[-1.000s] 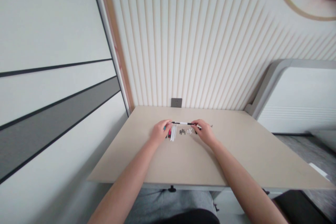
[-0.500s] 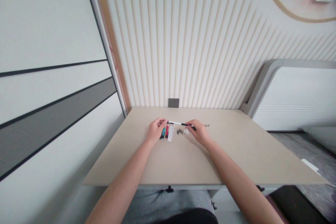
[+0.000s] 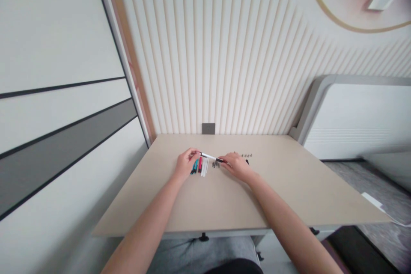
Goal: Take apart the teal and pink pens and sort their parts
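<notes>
A slim pen (image 3: 208, 156) with a white barrel and a black right end spans the gap between my hands above the table. My left hand (image 3: 185, 163) pinches its left end, where a little dark red shows. The fingers of my right hand (image 3: 236, 165) are closed on the black end. Under and beside my left hand lie teal and black pieces (image 3: 195, 166), a red piece (image 3: 200, 164) and several thin white tubes (image 3: 204, 167). Small dark grey parts (image 3: 215, 165) sit just left of my right hand. A black piece (image 3: 247, 162) shows past its knuckles, partly hidden.
Several tiny parts (image 3: 247, 155) lie in a row behind my right hand. The beige table (image 3: 144, 205) meets a ribbed wall with a dark socket (image 3: 208, 128). A white cabinet (image 3: 64, 158) stands on the left, a white headboard (image 3: 359, 115) on the right.
The pen now tilts down toward the right. My right hand has shifted along its black end and covers the small white parts seen before. The view has turned slightly.
</notes>
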Demonstrator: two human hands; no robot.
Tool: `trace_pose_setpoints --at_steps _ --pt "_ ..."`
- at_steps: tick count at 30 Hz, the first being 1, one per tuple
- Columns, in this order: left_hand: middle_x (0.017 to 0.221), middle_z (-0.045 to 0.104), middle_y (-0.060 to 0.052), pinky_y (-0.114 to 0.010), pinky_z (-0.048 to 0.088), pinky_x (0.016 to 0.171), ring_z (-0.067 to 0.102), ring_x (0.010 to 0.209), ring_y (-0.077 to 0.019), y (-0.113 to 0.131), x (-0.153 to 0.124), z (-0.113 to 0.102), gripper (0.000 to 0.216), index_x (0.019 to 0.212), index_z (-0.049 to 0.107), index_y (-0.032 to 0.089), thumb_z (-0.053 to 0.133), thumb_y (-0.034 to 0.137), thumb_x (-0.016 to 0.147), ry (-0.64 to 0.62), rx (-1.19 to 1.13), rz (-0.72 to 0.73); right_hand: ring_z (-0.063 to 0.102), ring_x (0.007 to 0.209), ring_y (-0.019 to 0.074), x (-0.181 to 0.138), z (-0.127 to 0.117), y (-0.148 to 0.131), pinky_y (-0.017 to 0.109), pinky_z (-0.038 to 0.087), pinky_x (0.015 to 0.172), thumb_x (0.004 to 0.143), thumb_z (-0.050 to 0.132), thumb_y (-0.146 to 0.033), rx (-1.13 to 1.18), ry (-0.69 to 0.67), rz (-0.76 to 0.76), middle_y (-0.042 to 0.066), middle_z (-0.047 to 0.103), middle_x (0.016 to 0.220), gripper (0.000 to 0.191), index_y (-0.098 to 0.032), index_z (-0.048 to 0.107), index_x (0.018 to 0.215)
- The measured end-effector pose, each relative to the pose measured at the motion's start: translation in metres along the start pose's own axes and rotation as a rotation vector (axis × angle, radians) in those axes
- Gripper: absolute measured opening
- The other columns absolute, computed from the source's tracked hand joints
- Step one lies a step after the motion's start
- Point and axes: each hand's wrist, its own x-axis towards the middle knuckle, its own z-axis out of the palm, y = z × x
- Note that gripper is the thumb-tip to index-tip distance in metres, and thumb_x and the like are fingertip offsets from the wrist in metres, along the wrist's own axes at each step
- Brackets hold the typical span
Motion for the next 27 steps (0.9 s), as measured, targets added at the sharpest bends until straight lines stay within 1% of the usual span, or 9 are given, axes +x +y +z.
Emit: trace_pose_setpoints --at_steps 2,5,7,10,11,13,15,21,27 --pt "0.091 0.071 -0.005 -0.028 0.052 0.07 0.067 0.075 -0.0168 -0.001 0.0 0.0 0.03 0.104 0.063 0.018 0.053 0.041 0.088 0.005 0.056 0.028 0.062 0.085 0.0183 0.002 0.002 -0.002 0.031 0.044 0.08 0.097 0.047 -0.03 -0.041 0.005 -0.001 0.005 0.069 0.087 0.024 -0.023 0.066 0.109" --pt "0.096 0.071 -0.006 -0.03 0.053 0.076 0.067 0.084 -0.0179 -0.004 0.001 0.0 0.036 0.121 0.055 0.019 0.049 0.039 0.092 0.032 0.164 0.094 0.06 0.088 0.0199 0.004 -0.001 0.013 0.033 0.044 0.082 0.096 0.047 -0.03 -0.094 0.127 0.097 0.007 0.068 0.09 0.023 -0.022 0.067 0.104" --pt "0.097 0.07 -0.007 -0.032 0.052 0.08 0.066 0.089 -0.0185 -0.005 0.001 -0.001 0.034 0.121 0.055 0.019 0.045 0.037 0.093 0.046 0.238 0.142 0.058 0.094 0.0228 0.002 -0.01 0.036 0.036 0.043 0.086 0.095 0.048 -0.033 -0.146 0.275 0.225 0.009 0.067 0.096 0.024 -0.021 0.069 0.102" --pt "0.101 0.069 -0.007 -0.034 0.05 0.087 0.064 0.095 -0.019 -0.005 0.001 0.0 0.027 0.109 0.061 0.02 0.043 0.033 0.094 0.034 0.321 0.214 0.058 0.093 0.0253 -0.007 -0.033 0.087 0.04 0.044 0.087 0.094 0.045 -0.035 -0.271 0.455 0.528 0.013 0.066 0.092 0.032 -0.018 0.071 0.1" --pt "0.101 0.069 -0.007 -0.034 0.049 0.088 0.063 0.096 -0.0191 -0.004 0.0 0.0 0.025 0.105 0.062 0.02 0.042 0.032 0.094 0.015 0.341 0.237 0.059 0.092 0.0258 -0.013 -0.041 0.105 0.04 0.045 0.086 0.093 0.044 -0.034 -0.327 0.437 0.658 0.014 0.066 0.092 0.034 -0.016 0.072 0.099" --pt "0.097 0.069 -0.006 -0.034 0.048 0.088 0.063 0.094 -0.0193 -0.001 -0.001 0.002 0.025 0.097 0.064 0.021 0.042 0.03 0.094 -0.025 0.377 0.273 0.061 0.095 0.0261 -0.027 -0.056 0.137 0.037 0.046 0.084 0.092 0.043 -0.035 -0.412 0.303 0.955 0.015 0.067 0.097 0.036 -0.017 0.073 0.101" --pt "0.094 0.069 -0.006 -0.035 0.048 0.086 0.062 0.091 -0.0195 0.003 -0.001 0.004 0.025 0.095 0.065 0.021 0.041 0.03 0.094 -0.063 0.4 0.294 0.063 0.095 0.0301 -0.044 -0.068 0.162 0.04 0.048 0.08 0.09 0.043 -0.033 -0.439 0.265 1.088 0.018 0.068 0.098 0.037 -0.015 0.073 0.101" --pt "0.092 0.068 -0.006 -0.033 0.047 0.081 0.061 0.088 -0.019 0.009 -0.002 0.006 0.025 0.095 0.065 0.02 0.04 0.027 0.096 -0.077 0.407 0.313 0.064 0.098 0.0345 -0.089 -0.08 0.204 0.043 0.05 0.08 0.087 0.045 -0.033 -0.476 0.155 1.263 0.02 0.069 0.101 0.038 -0.013 0.074 0.099" --pt "0.091 0.068 -0.006 -0.033 0.046 0.082 0.06 0.089 -0.0191 0.013 -0.003 0.007 0.026 0.097 0.066 0.021 0.04 0.027 0.096 -0.1 0.428 0.308 0.061 0.105 0.0358 -0.093 -0.076 0.242 0.045 0.048 0.084 0.087 0.045 -0.034 -0.517 0.133 1.301 0.021 0.067 0.108 0.039 -0.014 0.073 0.104"
